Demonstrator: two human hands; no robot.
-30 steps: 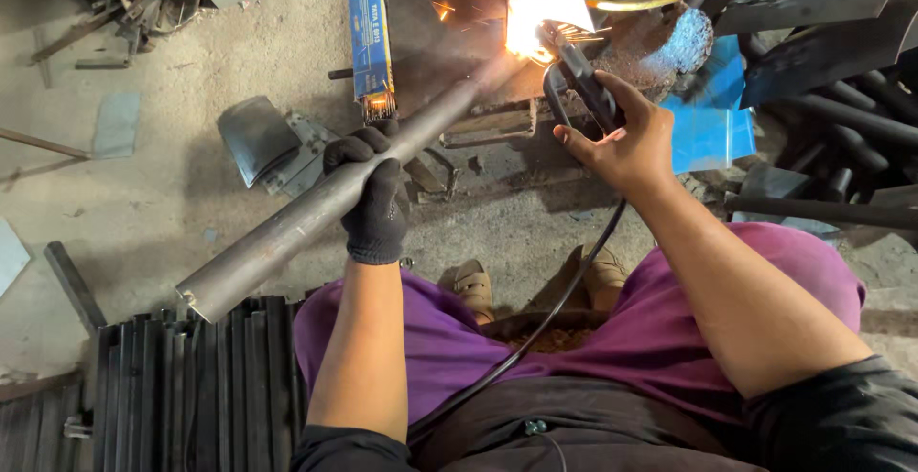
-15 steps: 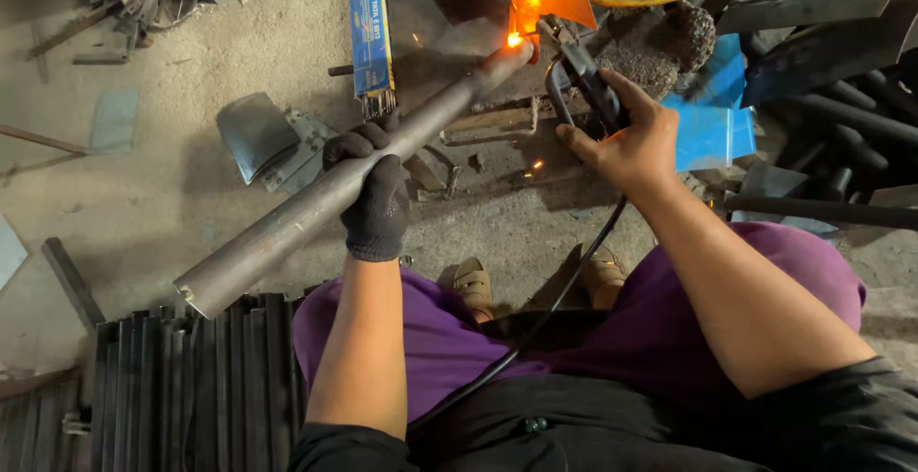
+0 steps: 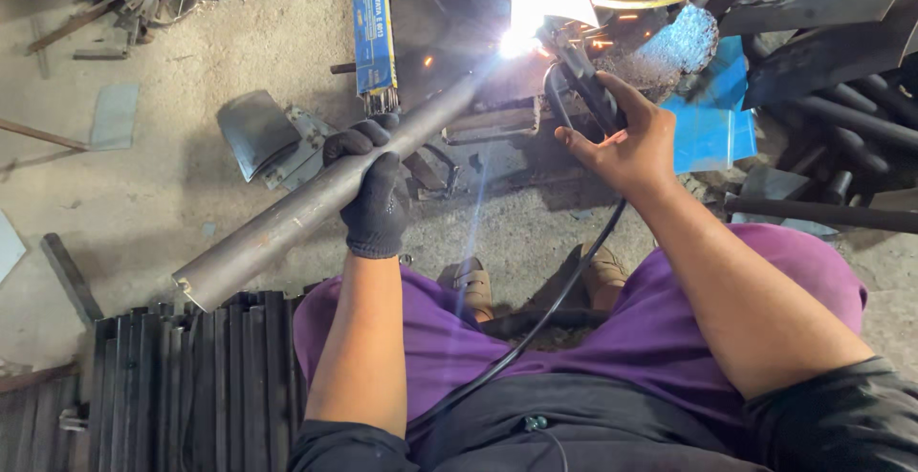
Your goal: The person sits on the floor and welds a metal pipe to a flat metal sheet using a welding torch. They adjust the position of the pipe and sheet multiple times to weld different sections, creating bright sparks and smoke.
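Now: L hand (image 3: 371,206) (gloved) grips pipe (image 3: 316,202); R hand (image 3: 626,142) holds electrode holder (image 3: 583,80); blue box (image 3: 373,22) beside.

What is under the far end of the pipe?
The pipe runs up to a metal block on the floor. The arc glare hides the joint itself. The gloved left hand grips the pipe mid-length.

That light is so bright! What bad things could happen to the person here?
The right hand is bare, close to the welding arc, so flying sparks might burn it. The left hand, gloved, grips the metal pipe, which may heat up. The black cable crosses the lap and could snag.
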